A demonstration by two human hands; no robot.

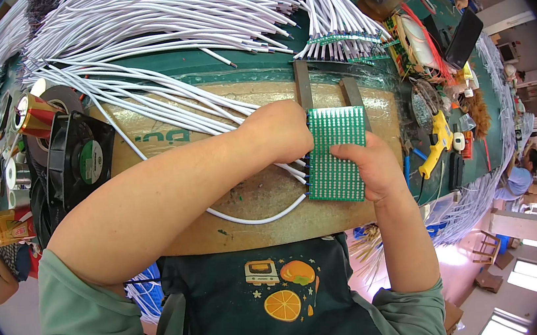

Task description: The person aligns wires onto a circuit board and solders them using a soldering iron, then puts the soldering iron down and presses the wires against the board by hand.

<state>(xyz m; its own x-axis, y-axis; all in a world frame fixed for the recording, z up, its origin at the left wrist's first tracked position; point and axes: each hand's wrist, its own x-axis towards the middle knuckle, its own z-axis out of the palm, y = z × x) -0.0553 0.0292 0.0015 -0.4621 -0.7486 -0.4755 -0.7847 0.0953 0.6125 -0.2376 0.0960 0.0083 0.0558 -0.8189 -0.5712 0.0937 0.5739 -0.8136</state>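
A green circuit board panel [339, 176] with rows of pale pads is held at a tilt over the work board. My right hand [378, 167] grips its right edge, thumb lying across the face. Closed at the panel's upper left edge is my left hand [277, 130]; its fingertips, and whatever they pinch, are hidden. White cables [198, 106] run from the upper left and pass under that hand. Several cable ends meet the panel's left edge, and one cable [265, 221] loops below it. Two dark bars [351, 92] lie beyond the panel.
A thick pile of white cables [159, 21] covers the far table. Wired green panels [347, 46] lie at the far middle. A black fan [82, 159] and solder spools [16, 175] stand left. At right are a yellow glue gun [438, 141] and a phone [464, 39]. Other people work nearby.
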